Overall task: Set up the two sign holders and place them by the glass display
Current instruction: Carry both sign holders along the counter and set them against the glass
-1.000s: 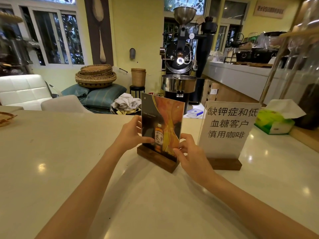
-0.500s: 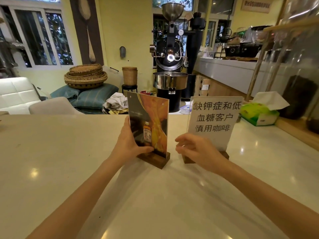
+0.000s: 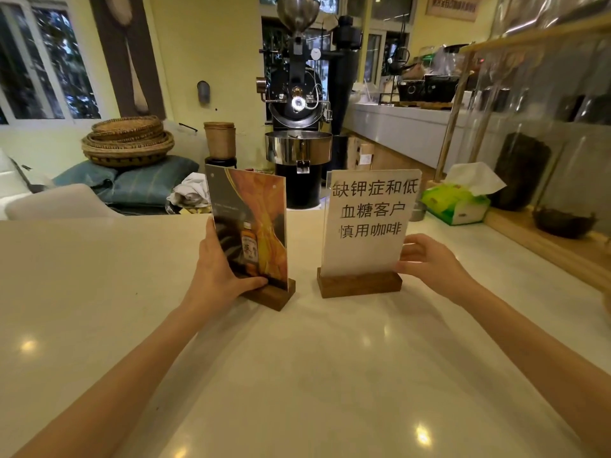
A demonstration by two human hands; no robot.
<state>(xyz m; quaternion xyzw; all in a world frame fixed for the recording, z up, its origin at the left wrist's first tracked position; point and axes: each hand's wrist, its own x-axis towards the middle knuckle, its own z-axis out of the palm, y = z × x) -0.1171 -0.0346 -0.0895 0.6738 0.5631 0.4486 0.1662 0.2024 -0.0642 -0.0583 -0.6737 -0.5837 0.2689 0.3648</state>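
With each hand clamped on an upright holder, left hand [image 3: 216, 276] on the poster sign holder [image 3: 248, 233], right hand [image 3: 429, 262] on the text sign holder [image 3: 367, 226], placement is in hand; next, shift both toward the glass display [image 3: 542, 127].

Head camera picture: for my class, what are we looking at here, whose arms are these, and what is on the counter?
No machine here: a person wears one camera on the head, looking forward and down, so the arms are their own. On the pale counter stand two sign holders on wooden bases. The left hand grips the picture sign, which shows a bottle. The right hand holds the edge of the white text sign. A green tissue pack lies beside the glass display.
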